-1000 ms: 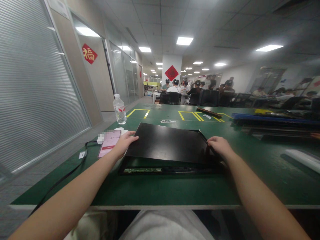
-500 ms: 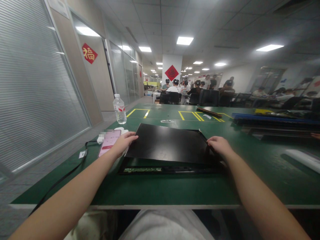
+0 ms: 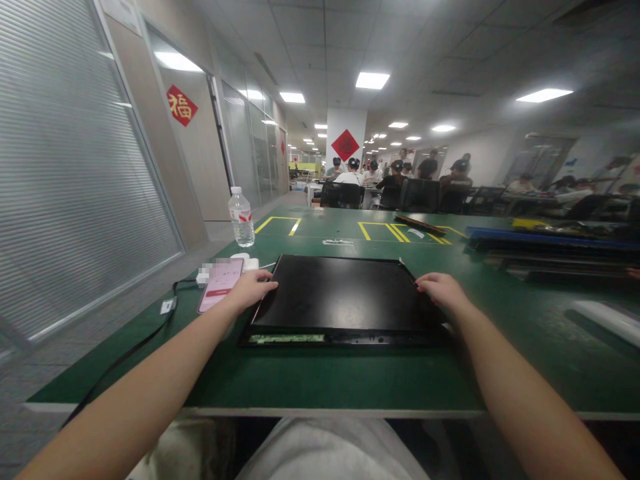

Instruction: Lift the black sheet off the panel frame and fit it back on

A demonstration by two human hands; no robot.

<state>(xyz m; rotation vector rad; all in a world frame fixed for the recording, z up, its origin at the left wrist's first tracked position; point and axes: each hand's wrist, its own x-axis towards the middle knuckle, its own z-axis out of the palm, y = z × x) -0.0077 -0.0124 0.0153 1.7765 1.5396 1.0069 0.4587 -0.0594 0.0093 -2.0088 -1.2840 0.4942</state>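
Observation:
A glossy black screen panel lies almost flat within a thin black frame on the green table. Along the frame's near side, a strip of green circuit board shows at the left. My left hand is closed at the panel's left edge, its thumb over the top. At the right edge, my right hand pinches the panel near its far corner; whether its fingers also touch the frame I cannot tell. The undersides of both grips are hidden.
Left of the panel lie a phone with a lit screen and a black cable. A water bottle stands behind them. Long dark and blue strips are stacked at the right, near a white bar. People sit farther back.
The panel has come down from a tilted position, its raised far-left part now lower, and it sits closer inside the frame. Both hands keep their hold on its sides.

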